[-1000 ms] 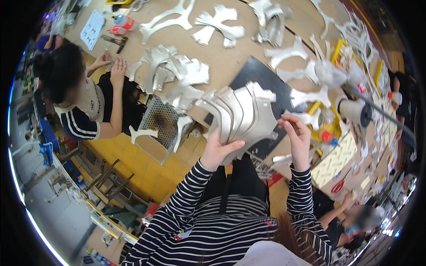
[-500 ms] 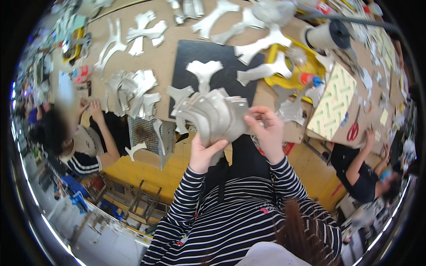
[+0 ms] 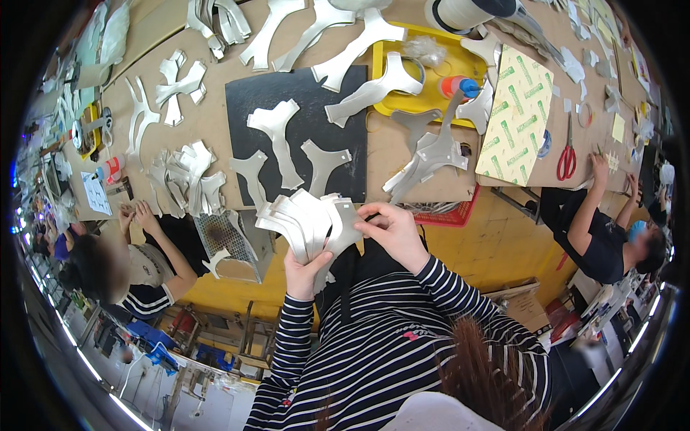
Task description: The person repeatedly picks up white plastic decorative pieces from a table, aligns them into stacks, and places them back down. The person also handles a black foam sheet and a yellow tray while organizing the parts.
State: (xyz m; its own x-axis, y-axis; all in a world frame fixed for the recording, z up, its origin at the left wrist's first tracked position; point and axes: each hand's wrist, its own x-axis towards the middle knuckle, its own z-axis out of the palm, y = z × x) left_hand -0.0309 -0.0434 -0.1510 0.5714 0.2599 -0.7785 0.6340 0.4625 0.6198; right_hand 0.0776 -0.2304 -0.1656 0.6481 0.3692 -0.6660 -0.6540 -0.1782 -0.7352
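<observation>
In front of my body, over the table's near edge, a fanned stack of silvery-white Y-shaped cut pieces (image 3: 296, 221) is held by my left hand (image 3: 307, 273). Its fingers and thumb are closed around the lower stems. My right hand (image 3: 394, 231) pinches the upper right corner of the rightmost piece (image 3: 343, 220), which stands slightly apart from the rest of the fan. Just beyond, similar Y-shaped pieces (image 3: 280, 133) lie on a black board (image 3: 243, 133). The lower ends of the held pieces are partly hidden by my left hand.
Piles of pale pieces lie left (image 3: 192, 169) and right (image 3: 431, 154) of the board. Farther right are a yellow tray (image 3: 379, 75), a red bottle with a blue cap (image 3: 453, 86), a printed sheet (image 3: 517, 118) and red-handled scissors (image 3: 567, 159). Co-workers sit at both sides.
The view has shifted, so the table appears farther left. The rightmost piece has separated from the fan at its top, with my right hand still on it. My left hand keeps its grip.
</observation>
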